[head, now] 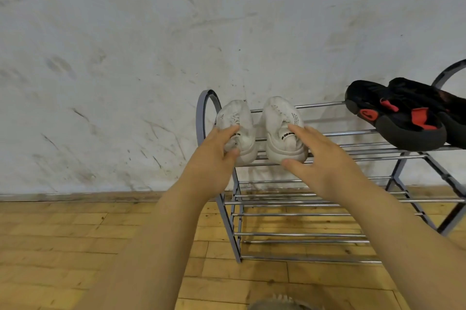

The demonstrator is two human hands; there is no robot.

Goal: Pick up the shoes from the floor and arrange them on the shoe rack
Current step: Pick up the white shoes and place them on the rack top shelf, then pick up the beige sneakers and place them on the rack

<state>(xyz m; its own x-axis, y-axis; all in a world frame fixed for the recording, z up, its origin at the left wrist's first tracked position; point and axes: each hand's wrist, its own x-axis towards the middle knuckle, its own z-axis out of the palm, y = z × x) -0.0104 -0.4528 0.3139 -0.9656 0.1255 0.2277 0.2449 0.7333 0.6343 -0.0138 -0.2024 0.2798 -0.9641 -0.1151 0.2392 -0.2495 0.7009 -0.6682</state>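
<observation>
Two white shoes stand side by side, toes to the wall, at the left end of the top shelf of a metal shoe rack [353, 133]. My left hand [214, 158] pinches the heel of the left white shoe [237, 117] between forefinger and thumb. The heel of the right white shoe [280, 117] sits between the forefinger and thumb of my right hand [325, 160], whose other fingers are spread. A pair of black shoes with red patches [396, 117] lies on the same shelf at the right end.
The rack stands against a scuffed white wall [126, 57] on a wooden floor [63, 246]. Its lower shelves [302, 235] hold nothing that I can see. The top of a light-coloured shoe [282, 303] shows at the bottom edge.
</observation>
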